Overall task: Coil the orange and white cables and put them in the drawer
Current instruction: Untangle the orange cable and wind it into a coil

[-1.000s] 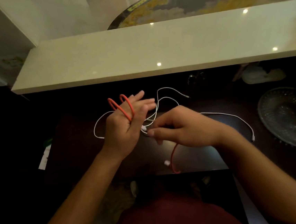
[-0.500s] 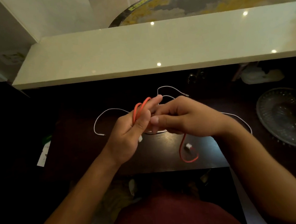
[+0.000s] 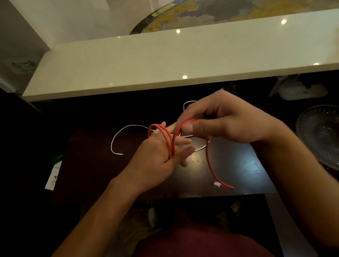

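The orange cable (image 3: pixel 168 140) is looped around the left hand's (image 3: pixel 157 160) straightened fingers, over the dark table (image 3: pixel 89 169). The right hand (image 3: pixel 221 121), at 3 o'clock of the loops, pinches the next stretch, and the tail hangs toward 5 o'clock. The white cable (image 3: pixel 123 130) lies on the table behind, from 9 to 12 o'clock. The loops could slide off those fingers if they tilt or tension drops. Half a second ago the hands were close together; now the right hand has pulled out and up, opening a new loop.

Two bare forearms, no sleeves in view, left hand (image 3: pixel 157 160) and right hand (image 3: pixel 226 120) without gloves, dark red garment (image 3: pixel 197 250) covered the lap
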The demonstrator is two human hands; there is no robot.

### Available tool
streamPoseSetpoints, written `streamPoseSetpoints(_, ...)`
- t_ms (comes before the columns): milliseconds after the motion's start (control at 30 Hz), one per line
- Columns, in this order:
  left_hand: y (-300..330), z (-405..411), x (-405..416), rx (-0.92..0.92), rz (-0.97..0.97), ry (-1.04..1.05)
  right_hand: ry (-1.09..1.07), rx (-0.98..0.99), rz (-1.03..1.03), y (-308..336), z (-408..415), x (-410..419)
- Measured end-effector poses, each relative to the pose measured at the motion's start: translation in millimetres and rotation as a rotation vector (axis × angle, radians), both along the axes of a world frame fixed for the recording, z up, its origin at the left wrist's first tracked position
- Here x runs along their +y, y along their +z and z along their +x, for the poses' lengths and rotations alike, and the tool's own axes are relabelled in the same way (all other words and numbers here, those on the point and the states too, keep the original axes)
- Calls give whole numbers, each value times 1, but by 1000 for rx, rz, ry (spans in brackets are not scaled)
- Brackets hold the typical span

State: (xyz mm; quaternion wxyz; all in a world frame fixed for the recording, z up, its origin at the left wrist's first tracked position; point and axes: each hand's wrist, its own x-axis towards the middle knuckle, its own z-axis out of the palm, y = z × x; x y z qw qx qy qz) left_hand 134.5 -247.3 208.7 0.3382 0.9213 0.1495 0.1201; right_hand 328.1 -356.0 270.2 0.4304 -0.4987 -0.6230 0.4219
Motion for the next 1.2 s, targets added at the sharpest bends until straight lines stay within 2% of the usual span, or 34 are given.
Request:
streamPoseSetpoints(133, 15, -3, -16, -132, -117, -91, -193, 270, 112, -10, 1, 15)
streamPoseSetpoints(200, 29, -6, -29, -210, -243, -134, -230, 319, 133, -19, 0, 26)
streamPoseSetpoints(367, 68, -13, -52, -524, -625, -273, -305, 350, 3, -65, -18, 46)
streamPoseSetpoints(467, 76, -14, -51, -725, -771, -153, -336, 298, -61, -90, -25, 47)
streamPoseSetpoints(567, 82, -18, -38, -862, -721, -27, -383, 189, -60, -106, -28, 44)
streamPoseSetpoints(667, 83, -21, -22, -905, -738, 56, -435, 81, -108, -126, -26, 38)
streamPoseSetpoints(767, 66, -18, -6, -796, -637, 136, -321, -135, -203, -124, -27, 32)
streamPoseSetpoints(867, 39, -13, 7, -515, -373, 190, -206, -324, -201, -95, -30, 27)
streamPoseSetpoints(967, 17, -13, 13, -236, -320, 157, -185, -313, -151, -52, -24, 17)
streamPoseSetpoints(1100, 3, -13, 7, -67, -271, 11, -87, -401, -88, -13, -18, 5)
streamPoseSetpoints(1200, -2, -12, 5, 55, 98, -6, -74, -407, -63, 0, -9, -2)
